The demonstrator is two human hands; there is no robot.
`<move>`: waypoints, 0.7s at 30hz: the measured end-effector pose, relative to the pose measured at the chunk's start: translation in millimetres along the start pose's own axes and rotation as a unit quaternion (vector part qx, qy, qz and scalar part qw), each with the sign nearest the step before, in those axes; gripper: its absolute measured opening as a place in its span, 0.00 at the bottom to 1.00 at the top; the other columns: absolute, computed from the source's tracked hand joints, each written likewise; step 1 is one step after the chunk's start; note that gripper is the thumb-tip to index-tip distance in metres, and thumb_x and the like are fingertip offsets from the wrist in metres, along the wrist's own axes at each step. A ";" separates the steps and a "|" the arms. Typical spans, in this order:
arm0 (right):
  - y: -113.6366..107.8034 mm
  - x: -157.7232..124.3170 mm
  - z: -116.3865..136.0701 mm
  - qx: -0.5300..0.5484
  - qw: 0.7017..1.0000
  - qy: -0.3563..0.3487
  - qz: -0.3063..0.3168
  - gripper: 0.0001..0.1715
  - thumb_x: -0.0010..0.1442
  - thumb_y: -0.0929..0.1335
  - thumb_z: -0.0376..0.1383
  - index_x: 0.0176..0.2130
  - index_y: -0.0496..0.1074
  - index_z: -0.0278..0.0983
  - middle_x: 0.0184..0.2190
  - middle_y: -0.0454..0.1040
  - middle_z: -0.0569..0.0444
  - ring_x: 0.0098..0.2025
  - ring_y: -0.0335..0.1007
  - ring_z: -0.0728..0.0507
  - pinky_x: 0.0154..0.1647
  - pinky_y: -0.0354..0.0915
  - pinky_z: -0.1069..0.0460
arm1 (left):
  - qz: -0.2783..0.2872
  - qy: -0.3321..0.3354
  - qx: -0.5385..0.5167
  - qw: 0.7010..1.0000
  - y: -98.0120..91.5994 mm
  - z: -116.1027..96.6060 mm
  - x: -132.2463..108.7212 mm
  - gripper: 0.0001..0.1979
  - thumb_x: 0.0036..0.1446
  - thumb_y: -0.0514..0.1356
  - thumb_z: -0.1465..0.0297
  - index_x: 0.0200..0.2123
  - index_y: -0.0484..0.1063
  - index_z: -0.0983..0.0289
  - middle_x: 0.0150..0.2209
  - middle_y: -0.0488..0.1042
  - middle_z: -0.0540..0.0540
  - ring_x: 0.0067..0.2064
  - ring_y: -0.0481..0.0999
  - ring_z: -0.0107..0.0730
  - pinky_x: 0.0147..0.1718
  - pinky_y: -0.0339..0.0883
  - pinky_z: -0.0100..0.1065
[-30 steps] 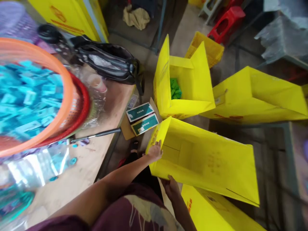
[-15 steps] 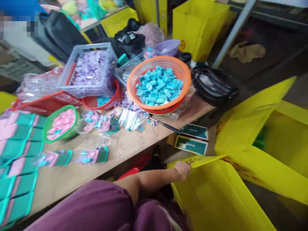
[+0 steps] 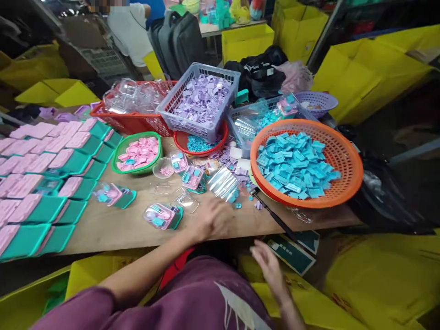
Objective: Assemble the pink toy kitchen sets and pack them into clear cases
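My left hand (image 3: 213, 221) is over the front edge of the wooden table (image 3: 113, 227), smeared by motion, close to a packed pink-and-teal blister pack (image 3: 162, 216) and a bundle of clear sleeves (image 3: 223, 183). My right hand (image 3: 267, 266) hangs below the table edge with fingers apart and nothing in it, above a yellow cardboard box (image 3: 371, 279). An orange basket (image 3: 350, 158) of blue pieces stands to the right of my left hand. A black rod (image 3: 273, 214) lies by the basket's front.
Rows of pink-and-teal packs (image 3: 41, 183) cover the table's left. A green bowl (image 3: 118, 153) of pink pieces, a grey crate (image 3: 202, 98) of purple pieces and a red basket (image 3: 134, 121) sit behind. Yellow boxes (image 3: 364, 73) surround the table. Another person sits far back.
My view swung from the floor boxes back up to the table. My left hand let go of the yellow box flap and rose to the table edge; my right hand came back into view.
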State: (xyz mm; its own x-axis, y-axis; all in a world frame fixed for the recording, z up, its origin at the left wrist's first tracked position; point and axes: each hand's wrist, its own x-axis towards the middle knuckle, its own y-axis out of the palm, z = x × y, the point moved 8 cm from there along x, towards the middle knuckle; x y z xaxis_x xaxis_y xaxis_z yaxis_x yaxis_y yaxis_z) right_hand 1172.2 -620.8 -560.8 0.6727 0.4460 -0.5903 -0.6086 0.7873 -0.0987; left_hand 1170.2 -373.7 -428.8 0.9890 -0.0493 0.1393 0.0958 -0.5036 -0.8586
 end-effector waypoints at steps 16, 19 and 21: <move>239.8 254.4 228.8 -0.379 0.758 -0.373 0.377 0.71 0.42 0.78 0.34 0.70 0.36 0.31 0.67 0.47 0.35 0.69 0.44 0.32 0.67 0.48 0.40 | -0.135 -0.497 -0.167 0.841 -57.1 169.5 -244.9 0.68 0.36 0.75 0.62 0.70 0.30 0.57 0.68 0.52 0.64 0.63 0.64 0.47 0.62 0.59 0.47; 232.1 246.1 212.9 -0.397 0.767 -0.349 0.363 0.68 0.39 0.80 0.40 0.69 0.47 0.37 0.58 0.56 0.41 0.62 0.56 0.31 0.61 0.58 0.40 | -0.266 -0.596 -0.170 0.738 -47.4 156.9 -261.1 0.69 0.35 0.74 0.61 0.70 0.29 0.58 0.69 0.48 0.66 0.61 0.67 0.47 0.58 0.66 0.46; 226.2 236.7 206.8 -0.387 0.782 -0.351 0.341 0.62 0.38 0.80 0.43 0.65 0.55 0.39 0.53 0.57 0.45 0.58 0.60 0.33 0.58 0.61 0.41 | -0.334 -0.673 -0.166 0.639 -29.6 144.2 -267.0 0.64 0.37 0.74 0.59 0.69 0.37 0.60 0.67 0.54 0.68 0.58 0.71 0.47 0.54 0.69 0.44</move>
State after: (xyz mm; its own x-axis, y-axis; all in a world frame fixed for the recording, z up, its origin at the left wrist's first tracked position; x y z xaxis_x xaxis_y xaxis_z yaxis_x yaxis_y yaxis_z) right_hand 1280.7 -249.2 -557.2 -0.0189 0.9871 -0.1587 -0.8161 -0.1070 -0.5679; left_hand 919.5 -221.3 -511.8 -0.0383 0.9458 -0.3225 0.7379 -0.1909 -0.6474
